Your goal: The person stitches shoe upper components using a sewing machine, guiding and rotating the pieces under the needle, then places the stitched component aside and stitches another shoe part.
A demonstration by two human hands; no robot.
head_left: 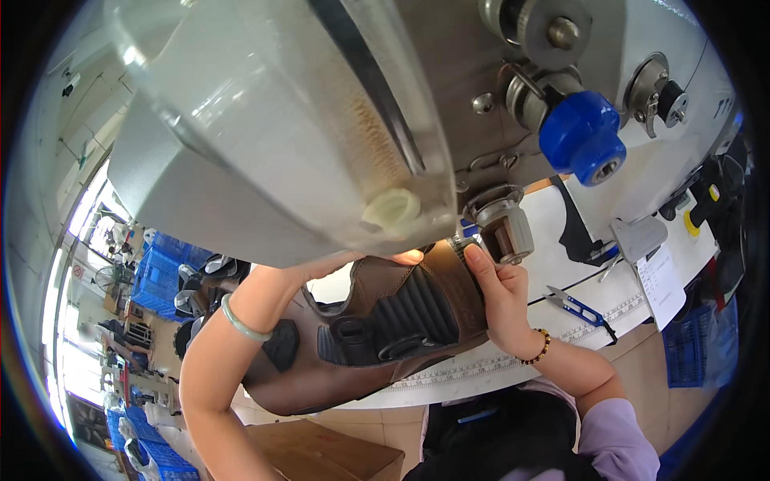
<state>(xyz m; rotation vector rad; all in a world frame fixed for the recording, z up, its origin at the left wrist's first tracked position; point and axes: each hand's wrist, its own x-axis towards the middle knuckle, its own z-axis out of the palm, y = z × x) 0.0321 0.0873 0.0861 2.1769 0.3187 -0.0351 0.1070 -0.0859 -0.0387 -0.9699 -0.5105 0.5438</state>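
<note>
A brown leather shoe upper (321,379) with black ribbed panels (417,309) lies under the head of a sewing machine (281,160). My right hand (505,297) grips its right edge, thumb on top, close to the needle area. The machine's head hides most of my left hand (341,260); one fingertip shows on the upper's far edge, and the hand seems closed on it. The stitching point itself is largely covered by the machine and a clear guard (393,210).
Thread snips (579,306) with blue handles lie on the white worktable (449,377), along a printed ruler strip. Black cut pieces (575,228) and a paper sheet (659,284) are at the right. Blue crates (160,276) stand at the left, a cardboard box (329,453) below.
</note>
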